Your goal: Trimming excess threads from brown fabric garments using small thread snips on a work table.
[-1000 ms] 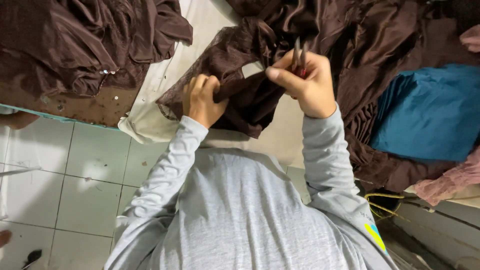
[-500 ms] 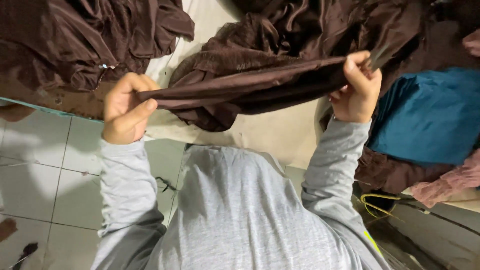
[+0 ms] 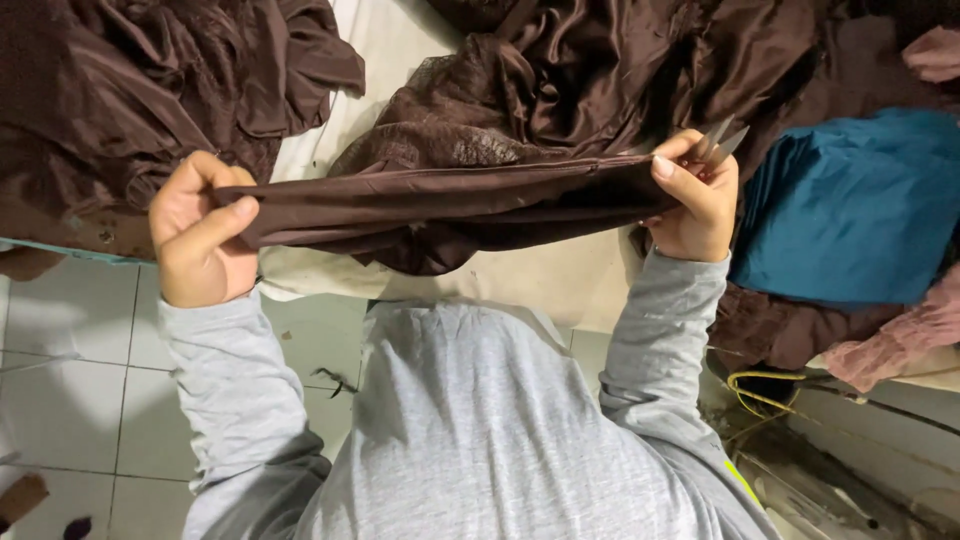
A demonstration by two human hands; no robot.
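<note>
- On the far left a heap of dark brown satin cloth (image 3: 150,90) lies crumpled on the pale work table (image 3: 560,285), well apart from the hands.
- Below the table's edge is a white tiled floor (image 3: 70,400), with a small dark scrap on it near the person's grey sleeve.
- The left hand (image 3: 200,235) is closed in a fist around one end of a folded strip of dark brown satin fabric (image 3: 440,200), thumb laid along the top of the fold.
- That strip is pulled taut and nearly level between the two hands, held above the table in front of the person's grey long-sleeved top (image 3: 480,430).
- Just behind the strip, a larger pile of the same brown satin with a lace part (image 3: 560,90) spreads over the table.
- The right hand (image 3: 700,200) pinches the strip's other end between thumb and fingers, and the same hand also holds small metal thread snips (image 3: 722,142), whose blades point up and away.
- Right of that hand lies a folded teal cloth (image 3: 850,210), with a bit of pink fabric (image 3: 900,340) below it at the table's edge.
</note>
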